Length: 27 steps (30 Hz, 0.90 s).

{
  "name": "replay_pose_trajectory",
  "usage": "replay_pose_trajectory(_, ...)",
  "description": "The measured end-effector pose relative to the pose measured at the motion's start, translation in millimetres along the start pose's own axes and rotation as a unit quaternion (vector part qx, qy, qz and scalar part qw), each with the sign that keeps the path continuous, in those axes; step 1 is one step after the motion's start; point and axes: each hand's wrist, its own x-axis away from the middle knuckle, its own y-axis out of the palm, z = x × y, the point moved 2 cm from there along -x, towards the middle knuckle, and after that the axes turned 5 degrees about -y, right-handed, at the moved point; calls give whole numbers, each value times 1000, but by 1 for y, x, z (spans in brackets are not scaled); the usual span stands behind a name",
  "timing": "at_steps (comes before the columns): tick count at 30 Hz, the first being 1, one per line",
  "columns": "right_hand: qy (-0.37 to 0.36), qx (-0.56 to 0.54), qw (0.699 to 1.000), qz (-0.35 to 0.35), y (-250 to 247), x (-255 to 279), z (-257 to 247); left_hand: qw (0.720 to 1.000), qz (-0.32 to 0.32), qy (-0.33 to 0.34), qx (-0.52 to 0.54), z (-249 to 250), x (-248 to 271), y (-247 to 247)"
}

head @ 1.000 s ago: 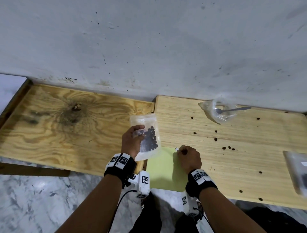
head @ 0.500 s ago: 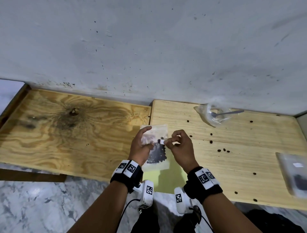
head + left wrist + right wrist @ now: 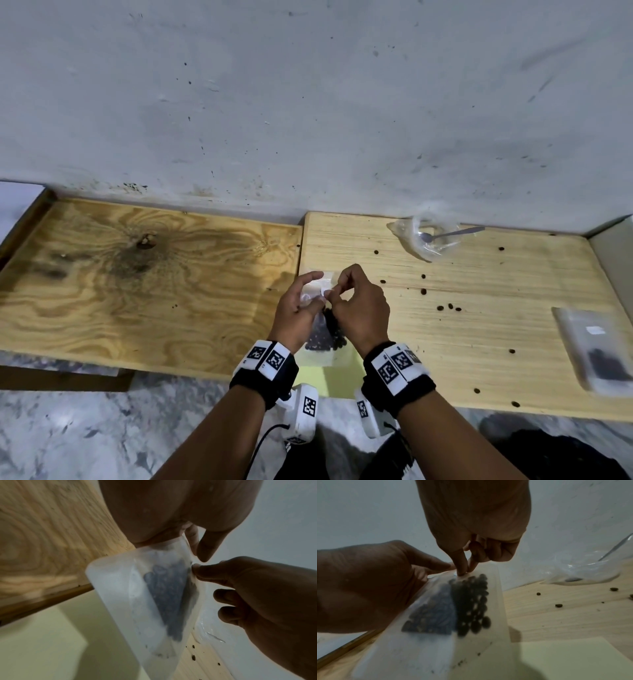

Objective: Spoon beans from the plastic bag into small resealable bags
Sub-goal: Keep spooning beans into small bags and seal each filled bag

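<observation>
A small resealable bag (image 3: 320, 354) with dark beans (image 3: 471, 604) in its lower half is held upright just above the table's front edge. My left hand (image 3: 315, 287) grips its upper left side between thumb and fingers. With thumb and forefinger, my right hand (image 3: 334, 290) pinches a small white sticker (image 3: 325, 292) against the bag's upper part. The clear plastic bag (image 3: 430, 240) lies at the back right by the wall, with a metal spoon (image 3: 455, 233) in it. In the left wrist view the small bag (image 3: 120, 588) looks blurred.
Loose beans (image 3: 448, 307) are scattered over the light wooden table (image 3: 496, 325). A filled flat bag (image 3: 596, 353) lies at the right edge. A pale green sheet (image 3: 337, 380) lies under the hands. A darker plywood board (image 3: 137, 291) adjoins on the left.
My right hand lifted off the green sheet with the white sticker and brought it to the bag. My left hand tipped the bag upright and drew it nearer.
</observation>
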Motion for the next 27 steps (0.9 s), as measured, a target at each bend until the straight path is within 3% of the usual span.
replay_pose_trajectory(4, 46, -18, 998, 36, -4, 6, 7, 1000, 30, 0, 0, -5, 2, -4)
replay_pose_trajectory(11, 157, -217, 963, 11, -2, 16, 30, 999, 18, 4, -32, -14, 8, -4)
replay_pose_trajectory(27, 53, -214, 975, 31, -24, 25, 29, 1000, -6, 24, -19, -3, 15, 7)
